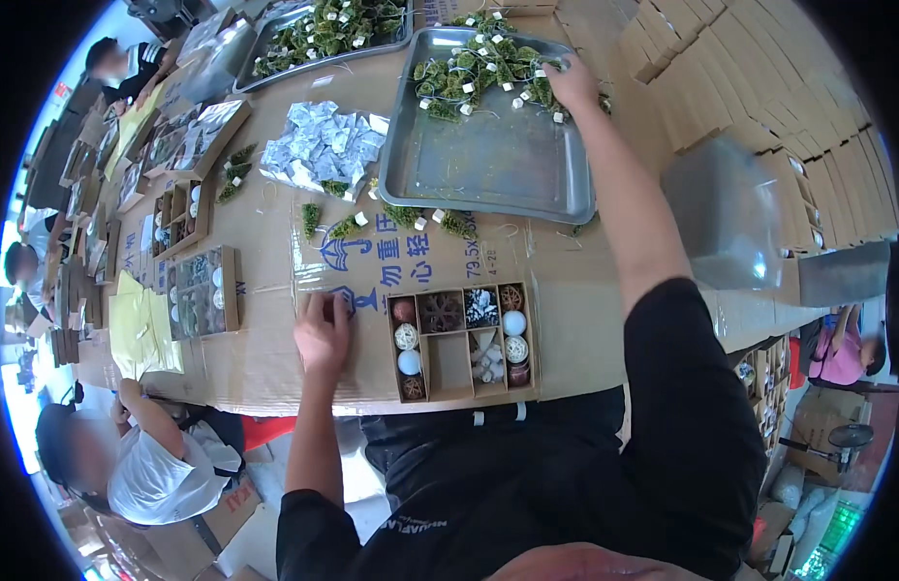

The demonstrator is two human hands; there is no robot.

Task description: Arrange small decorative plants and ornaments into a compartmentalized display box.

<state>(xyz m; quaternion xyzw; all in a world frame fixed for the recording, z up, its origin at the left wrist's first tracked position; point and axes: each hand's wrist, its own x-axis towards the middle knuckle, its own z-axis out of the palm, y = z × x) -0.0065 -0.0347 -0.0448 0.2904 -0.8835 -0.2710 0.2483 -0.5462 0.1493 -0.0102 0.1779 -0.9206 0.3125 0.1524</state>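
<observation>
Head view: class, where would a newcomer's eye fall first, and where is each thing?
Probably on the shallow metal tray beyond the box, where the right hand reaches among green tufts with white cubes. Next, the divided box of balls at the near table edge, then the silvery packets heaped left of the tray.

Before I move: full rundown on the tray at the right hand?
The metal-looking tray is silvery, shallow, rectangular, with rounded corners and a raised rim. It lies face-up on the cardboard-covered table. Green tufts with white blocks heap its far end; its dull bottom shows nearer the person. The right hand reaches into the tufts at its far right.
</observation>
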